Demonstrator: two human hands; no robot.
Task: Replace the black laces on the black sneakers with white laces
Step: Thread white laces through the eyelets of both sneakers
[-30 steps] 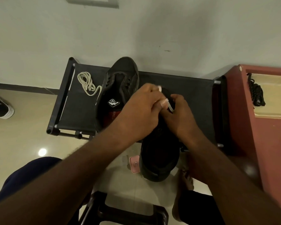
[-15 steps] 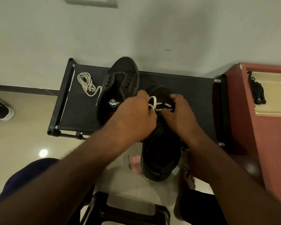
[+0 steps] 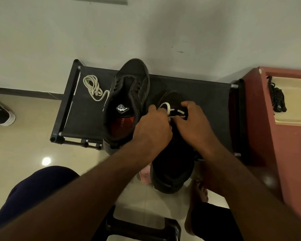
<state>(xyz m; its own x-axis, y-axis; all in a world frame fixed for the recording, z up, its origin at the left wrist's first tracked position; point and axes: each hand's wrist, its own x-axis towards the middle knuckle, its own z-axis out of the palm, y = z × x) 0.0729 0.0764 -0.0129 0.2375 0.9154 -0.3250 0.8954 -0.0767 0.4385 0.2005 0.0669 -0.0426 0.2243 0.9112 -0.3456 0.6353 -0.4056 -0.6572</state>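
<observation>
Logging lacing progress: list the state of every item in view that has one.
near sneaker: overhangs the rack front edge, laced at the toe-end eyelets only.
far sneaker: lying on the rack, unlaced.
white lace: partly threaded, one loop standing free.
spare white lace: coiled on the rack, unused.
black laces: bundled on the red cabinet.
left hand: pinches the white lace.
right hand: grips the near sneaker.

Shown are a black sneaker with a white logo and red insole, a second black sneaker crossed by a white lace, an off-white coiled lace on a black rack, black laces on a cream panel set in a red cabinet, and a beige floor.
</observation>
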